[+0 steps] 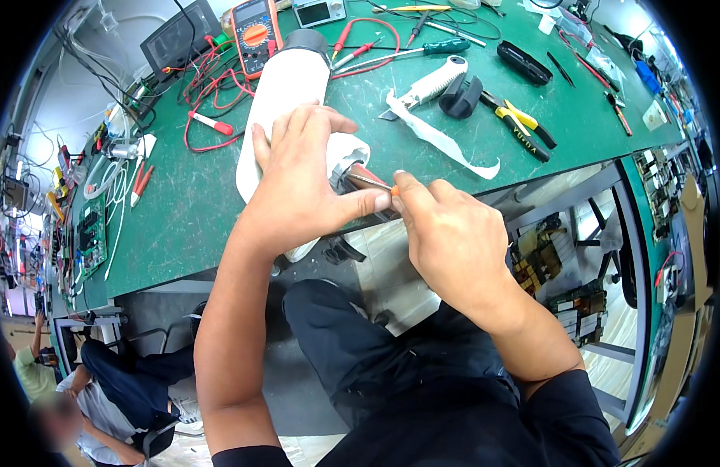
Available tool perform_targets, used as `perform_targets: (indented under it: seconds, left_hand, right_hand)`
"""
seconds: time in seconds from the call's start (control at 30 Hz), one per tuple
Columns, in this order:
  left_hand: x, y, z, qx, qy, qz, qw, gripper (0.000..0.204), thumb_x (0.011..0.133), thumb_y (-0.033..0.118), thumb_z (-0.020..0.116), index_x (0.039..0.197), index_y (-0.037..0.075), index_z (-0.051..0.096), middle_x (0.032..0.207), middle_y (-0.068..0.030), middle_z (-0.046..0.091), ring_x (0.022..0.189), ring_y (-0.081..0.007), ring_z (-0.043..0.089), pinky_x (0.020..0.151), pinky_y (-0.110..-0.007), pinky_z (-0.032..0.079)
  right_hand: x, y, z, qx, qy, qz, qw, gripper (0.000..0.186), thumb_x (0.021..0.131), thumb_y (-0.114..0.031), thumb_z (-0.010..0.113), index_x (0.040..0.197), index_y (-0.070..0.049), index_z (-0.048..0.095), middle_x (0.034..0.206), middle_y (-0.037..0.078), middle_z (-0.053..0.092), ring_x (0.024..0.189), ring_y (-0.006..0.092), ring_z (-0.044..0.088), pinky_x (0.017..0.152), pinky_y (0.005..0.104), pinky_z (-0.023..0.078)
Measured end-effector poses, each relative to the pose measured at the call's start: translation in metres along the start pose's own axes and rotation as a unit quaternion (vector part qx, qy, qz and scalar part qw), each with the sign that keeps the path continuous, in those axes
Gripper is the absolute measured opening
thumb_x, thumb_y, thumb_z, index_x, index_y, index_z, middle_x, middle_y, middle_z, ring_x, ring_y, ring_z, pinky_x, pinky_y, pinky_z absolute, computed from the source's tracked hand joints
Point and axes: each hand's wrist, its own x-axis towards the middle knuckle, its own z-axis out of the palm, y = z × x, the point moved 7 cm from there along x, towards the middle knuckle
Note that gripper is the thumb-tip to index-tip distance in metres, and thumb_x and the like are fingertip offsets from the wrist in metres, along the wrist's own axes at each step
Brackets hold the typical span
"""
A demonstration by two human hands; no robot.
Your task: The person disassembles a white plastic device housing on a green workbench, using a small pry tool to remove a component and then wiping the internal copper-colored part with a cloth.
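Observation:
My left hand (pixel 301 175) is clamped over the near end of a long white cylindrical device (pixel 286 93) that lies on the green bench mat (pixel 189 202), its dark cap pointing away from me. My right hand (pixel 449 233) holds a small screwdriver (pixel 369 181) with an orange grip; its metal shaft points left into the open end of the cylinder, just under my left thumb. The end of the cylinder hangs slightly over the bench's front edge. My fingers hide most of the screwdriver handle.
On the mat lie an orange multimeter (pixel 255 33) with red leads, a white utility knife (pixel 426 86), a strip of white tape (pixel 445 140), yellow-handled pliers (pixel 523 124), a green screwdriver (pixel 445 47) and a circuit board (pixel 91 233). Another person sits at lower left (pixel 103 389).

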Motion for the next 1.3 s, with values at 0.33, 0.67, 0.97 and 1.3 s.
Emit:
perform_targets:
  seconds: [0.33, 0.67, 0.97, 1.3]
  left_hand:
    - [0.007, -0.006, 0.006, 0.001, 0.017, -0.027, 0.999, 0.068, 0.075, 0.053, 0.080, 0.119, 0.006, 0.057, 0.123, -0.0126, 0.054, 0.132, -0.0379, 0.042, 0.114, -0.071, 0.013]
    - [0.003, -0.006, 0.001, -0.028, -0.011, -0.027, 0.999, 0.114, 0.051, 0.065, 0.090, 0.139, 0.006, 0.048, 0.146, -0.0208, 0.045, 0.147, -0.0410, 0.030, 0.118, -0.069, 0.005]
    - [-0.002, -0.012, -0.009, -0.046, -0.055, -0.003, 0.997, 0.087, 0.074, 0.033, 0.068, 0.152, 0.007, 0.041, 0.154, -0.0188, 0.043, 0.153, -0.0386, 0.026, 0.124, -0.051, 0.012]
    - [-0.006, -0.013, -0.002, -0.052, -0.007, -0.006, 0.999, 0.073, 0.082, 0.022, 0.057, 0.152, 0.010, 0.042, 0.157, -0.0133, 0.042, 0.153, -0.0349, 0.025, 0.122, -0.062, 0.003]
  right_hand:
    - [-0.009, 0.031, -0.028, 0.024, 0.014, 0.039, 0.999, 0.035, 0.089, -0.008, 0.061, 0.123, 0.000, 0.065, 0.085, 0.015, 0.067, 0.072, 0.0328, 0.069, 0.061, 0.0415, 0.056]
    - [-0.017, 0.059, -0.038, 0.034, 0.101, 0.025, 0.994, 0.032, 0.089, -0.006, 0.066, 0.121, -0.002, 0.067, 0.083, 0.011, 0.062, 0.072, 0.0302, 0.064, 0.065, 0.0396, 0.052]
    - [0.040, 0.028, -0.008, 0.062, 0.163, -0.112, 0.978, 0.031, 0.089, -0.018, 0.067, 0.114, 0.000, 0.068, 0.094, 0.014, 0.065, 0.093, 0.0319, 0.061, 0.085, 0.0414, 0.051]
    - [0.038, -0.004, 0.041, 0.112, -0.033, -0.044, 0.992, 0.029, 0.090, -0.025, 0.069, 0.100, 0.001, 0.063, 0.086, 0.020, 0.068, 0.082, 0.0357, 0.069, 0.073, 0.0438, 0.057]
